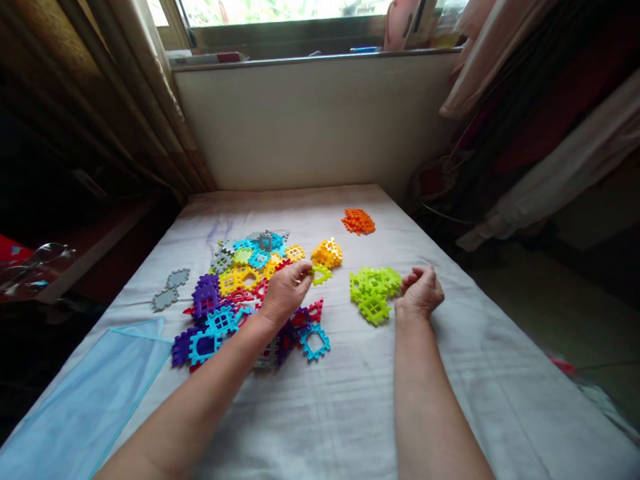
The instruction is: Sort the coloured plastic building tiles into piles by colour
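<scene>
My left hand (287, 291) pinches a lime green piece (321, 274) by its left edge, over the right side of a mixed heap. That heap holds purple pieces (205, 297), blue pieces (221, 321), and yellow, red and grey ones. My right hand (421, 291) rests on the cloth with curled fingers, beside the right edge of a lime green pile (374, 293); whether it holds anything is hidden. A yellow pile (327, 253) lies just beyond the held piece, and an orange pile (359, 221) sits farther back.
A white cloth (340, 413) covers the table. Grey pieces (171, 289) lie left of the heap, and a light blue mesh bag (95, 387) is at the front left. Behind the table are a wall (310, 127) and a window sill (315, 59).
</scene>
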{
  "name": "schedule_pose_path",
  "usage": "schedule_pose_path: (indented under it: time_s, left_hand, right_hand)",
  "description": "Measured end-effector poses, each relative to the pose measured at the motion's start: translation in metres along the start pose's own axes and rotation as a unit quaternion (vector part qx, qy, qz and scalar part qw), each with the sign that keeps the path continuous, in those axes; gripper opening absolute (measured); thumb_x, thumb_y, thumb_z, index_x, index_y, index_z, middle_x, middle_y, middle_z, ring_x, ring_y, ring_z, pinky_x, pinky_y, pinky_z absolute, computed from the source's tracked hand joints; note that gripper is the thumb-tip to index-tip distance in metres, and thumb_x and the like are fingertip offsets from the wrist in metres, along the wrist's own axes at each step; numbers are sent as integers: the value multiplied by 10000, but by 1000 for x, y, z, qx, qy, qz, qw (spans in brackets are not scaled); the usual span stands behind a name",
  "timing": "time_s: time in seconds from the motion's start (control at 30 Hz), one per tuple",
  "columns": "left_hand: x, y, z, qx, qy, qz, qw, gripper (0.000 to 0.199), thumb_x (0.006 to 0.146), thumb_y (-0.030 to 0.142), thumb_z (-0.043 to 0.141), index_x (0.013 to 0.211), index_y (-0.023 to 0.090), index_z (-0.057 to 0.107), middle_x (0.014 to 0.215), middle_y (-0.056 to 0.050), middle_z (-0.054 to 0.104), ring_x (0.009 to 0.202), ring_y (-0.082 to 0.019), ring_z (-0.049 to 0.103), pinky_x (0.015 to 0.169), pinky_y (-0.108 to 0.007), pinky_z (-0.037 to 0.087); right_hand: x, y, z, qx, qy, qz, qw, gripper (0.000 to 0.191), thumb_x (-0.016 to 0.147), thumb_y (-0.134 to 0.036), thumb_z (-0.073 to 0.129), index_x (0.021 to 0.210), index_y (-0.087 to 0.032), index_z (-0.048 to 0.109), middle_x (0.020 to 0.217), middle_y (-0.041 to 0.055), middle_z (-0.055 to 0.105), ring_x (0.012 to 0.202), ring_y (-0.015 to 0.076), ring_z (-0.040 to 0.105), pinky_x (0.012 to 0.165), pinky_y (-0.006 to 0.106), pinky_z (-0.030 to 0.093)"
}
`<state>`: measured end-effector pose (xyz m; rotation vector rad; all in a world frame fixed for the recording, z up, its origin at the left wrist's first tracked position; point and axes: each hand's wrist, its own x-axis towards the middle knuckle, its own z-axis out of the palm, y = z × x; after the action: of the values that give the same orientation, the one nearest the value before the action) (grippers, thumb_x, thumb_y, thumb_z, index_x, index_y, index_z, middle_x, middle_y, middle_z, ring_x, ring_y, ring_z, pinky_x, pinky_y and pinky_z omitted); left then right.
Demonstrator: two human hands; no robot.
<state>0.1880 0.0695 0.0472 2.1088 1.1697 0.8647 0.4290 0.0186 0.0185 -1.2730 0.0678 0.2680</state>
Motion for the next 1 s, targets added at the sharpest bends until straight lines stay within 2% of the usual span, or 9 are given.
schedule_pose_path:
  time_s: [0.1,0.23,0.37,0.47,0.57,0.67,0.83,0.9,1.0]
  left_hand:
    - [-2,18,29,116,-10,72,991,187,914,203,493,992,233,660,996,-51,702,890,-164,657,854,-288,510]
    - [-2,33,55,212,-61,86,971,201,930,189,472,996,250,652,1006,-58,660,948,-179,631,846,-276,503]
    - [-9,40,70,185,-110,108,971,207,920,190,477,998,251,658,1025,-86,654,966,-220,633,856,-326,513]
    - [-17,42,69,156,-127,132,971,192,911,258,541,1056,256,666,1055,-91,677,970,-232,653,850,-323,523]
    - [-19,41,53,144,-121,144,971,219,909,344,570,1074,247,676,1042,-74,707,945,-224,674,816,-314,530]
    - [-9,25,21,160,-85,120,976,222,925,363,536,1024,239,691,1012,-64,722,890,-205,682,803,-314,525]
    - [20,-41,-53,299,9,14,954,256,919,322,505,1072,233,691,1084,-60,727,1006,-213,671,913,-321,505]
    - [27,-68,-79,391,1,-31,920,325,913,295,488,1183,226,655,1235,-70,684,1140,-233,627,984,-341,479]
    - [32,-95,-105,422,-18,-54,905,399,862,256,524,1238,185,636,1318,-110,640,1206,-283,593,1033,-394,449]
  right_hand:
    - [1,0,0,5,2,7,1000,244,779,-378,554,641,-176,556,471,-80,463,392,53,434,349,135,328]
    - [1,0,0,9,3,13,1000,229,770,-359,559,635,-174,561,462,-78,463,396,55,435,348,135,323]
    - [1,0,0,10,5,11,1000,239,758,-376,581,632,-174,564,459,-79,464,390,55,430,343,136,319]
    - [-1,-1,0,12,6,14,1000,237,761,-367,581,626,-173,564,456,-76,469,386,57,431,338,140,317]
    - [-2,-4,1,10,12,22,1000,222,766,-338,580,618,-173,562,442,-73,468,388,60,432,337,140,318]
    - [-4,-6,1,6,16,27,999,196,760,-299,572,610,-172,563,429,-71,466,388,62,429,336,138,315]
    - [-5,-6,1,7,17,19,1000,179,758,-264,544,607,-172,567,433,-72,466,392,61,434,335,131,309]
    - [-6,-6,1,7,16,18,1000,180,760,-263,546,607,-171,567,438,-72,468,393,60,435,337,129,308]
    - [-7,-7,1,7,15,20,1000,189,768,-258,543,602,-171,563,433,-71,466,387,59,429,337,132,306]
